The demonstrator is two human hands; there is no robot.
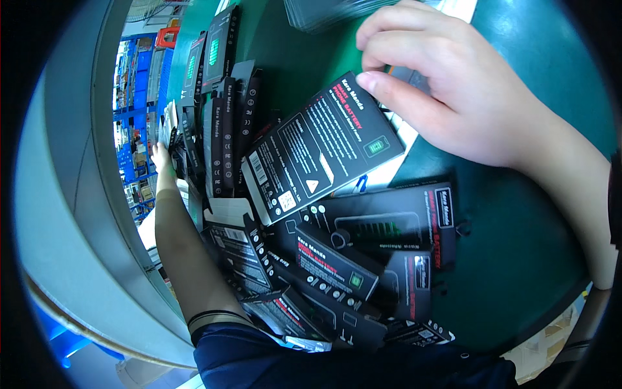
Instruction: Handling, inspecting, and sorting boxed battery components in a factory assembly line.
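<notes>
My right hand (447, 84) comes in from the right with curled fingers, its thumb against the upper corner of a black battery box (317, 149). That box lies tilted over other boxes, its printed back with a green battery picture facing up. On the far left, my left arm reaches forward along the table's edge. My left hand (162, 159) is small in view beside standing black boxes and pale open flaps (170, 120); its fingers do not show clearly. Under the tilted box lies a loose heap of similar black boxes (337, 259), some with hanging tabs.
Several black boxes stand upright in a row (220, 136) at the left of the green table (518, 259). A clear plastic stack (330, 13) sits at the far edge. Blue shelving (133, 97) rises beyond the pale curved surface (78, 162) on the left.
</notes>
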